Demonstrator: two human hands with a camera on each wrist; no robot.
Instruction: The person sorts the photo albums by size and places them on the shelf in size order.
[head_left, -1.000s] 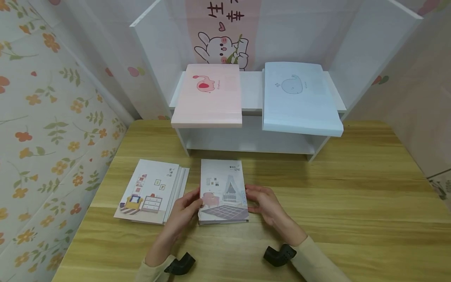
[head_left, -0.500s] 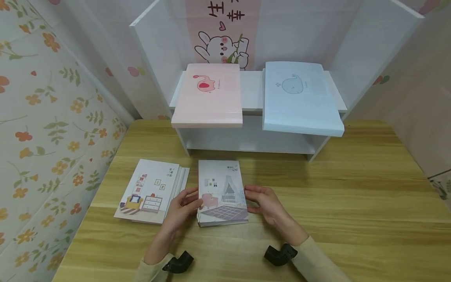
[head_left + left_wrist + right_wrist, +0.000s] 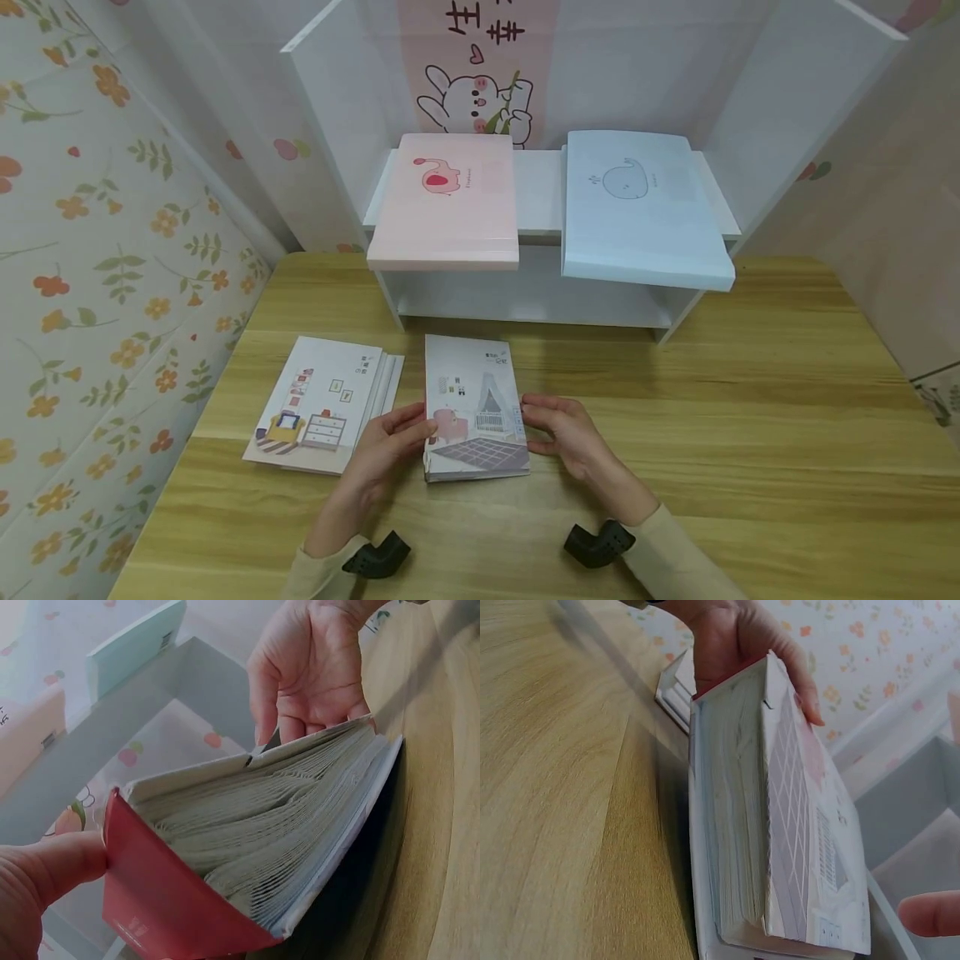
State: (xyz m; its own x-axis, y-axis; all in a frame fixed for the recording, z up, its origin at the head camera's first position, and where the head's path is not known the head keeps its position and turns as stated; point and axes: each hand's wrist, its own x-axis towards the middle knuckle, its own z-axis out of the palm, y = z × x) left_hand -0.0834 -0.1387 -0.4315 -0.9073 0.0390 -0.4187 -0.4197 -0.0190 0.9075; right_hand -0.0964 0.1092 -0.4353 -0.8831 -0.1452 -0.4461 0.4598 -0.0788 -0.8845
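A thick photo album (image 3: 476, 400) has a white cover with a drawn room and a red spine (image 3: 172, 885). It stands slightly tilted over the table between both hands. My left hand (image 3: 382, 454) grips its spine side, thumb on the cover's edge, other fingers mostly hidden below. My right hand (image 3: 566, 433) holds the opposite edge; in the left wrist view its fingers curl behind that edge. The right thumb (image 3: 934, 913) shows beside the album in the right wrist view. The page edges (image 3: 739, 817) face the right wrist camera.
A stack of similar white albums (image 3: 318, 408) lies to the left on the wooden table (image 3: 787, 417). Behind stands a white shelf (image 3: 532, 287) carrying a pink album (image 3: 446, 212) and a light blue album (image 3: 645, 217), both overhanging its front. Floral cloth (image 3: 127, 292) hangs on the left.
The album's tilt and angle have shifted slightly, its far left corner moving a little away from me. Both hands stay at its sides, nearly in place.
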